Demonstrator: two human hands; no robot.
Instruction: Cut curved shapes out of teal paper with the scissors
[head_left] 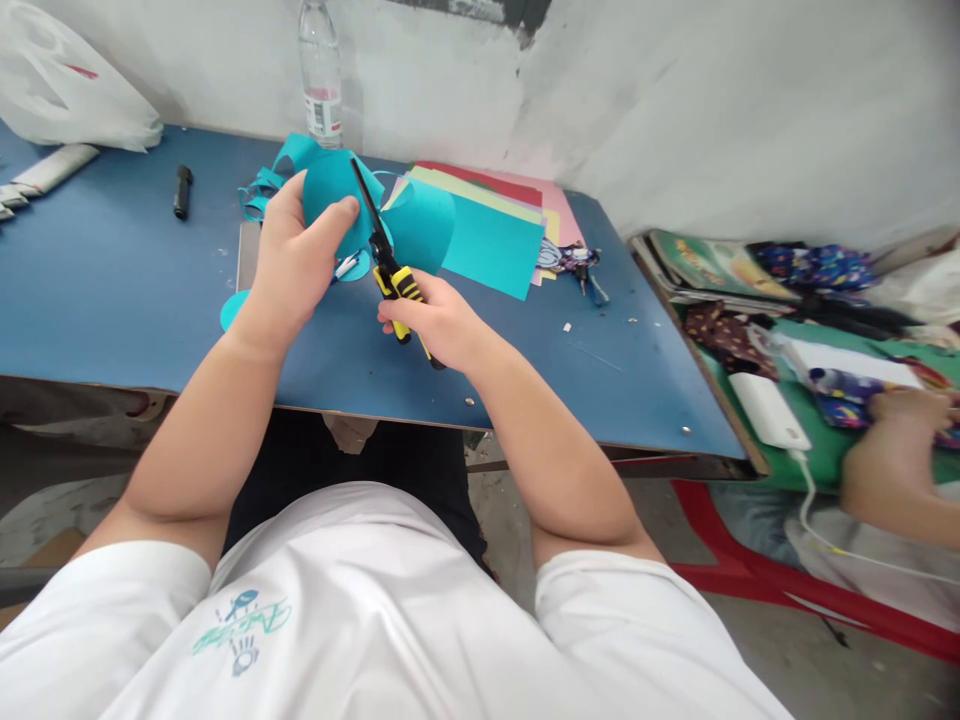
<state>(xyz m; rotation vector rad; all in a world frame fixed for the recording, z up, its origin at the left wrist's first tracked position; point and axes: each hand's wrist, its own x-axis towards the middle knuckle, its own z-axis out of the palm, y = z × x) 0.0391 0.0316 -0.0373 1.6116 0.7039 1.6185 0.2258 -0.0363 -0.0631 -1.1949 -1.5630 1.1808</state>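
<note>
The work in hand is, in my judgement, a cutting of the teal paper (330,195) w/ the scissors (405,285), prob. in the middle of a cut along a curved edge. The L hand (289,245) is partly closed: thumb lies on the front of the paper, the other fingers go behind it, so it is pinched and raised above the blue table (150,330). The R hand (442,320) is closed around the yellow-black handles, w/ the blades pointing far and a bit left, against the paper. I cannot tell how far the blades are apart.

The paper is at the far side of the table, left of its middle. Curly teal strips (262,190) are at its left, and a round teal piece (234,308) is beside the L wrist. On the right, near the scissors, lies a flat teal sheet (502,245), w/ sheets of other colours, incl. red paper (517,190), under or behind it. A clear bottle (321,80) is at the far edge.

The next move calls for a steady L pinch, IMO, and a slow turn of the paper to the blades. The L thumb is close to the blades, so a slip could hurt it.
</note>
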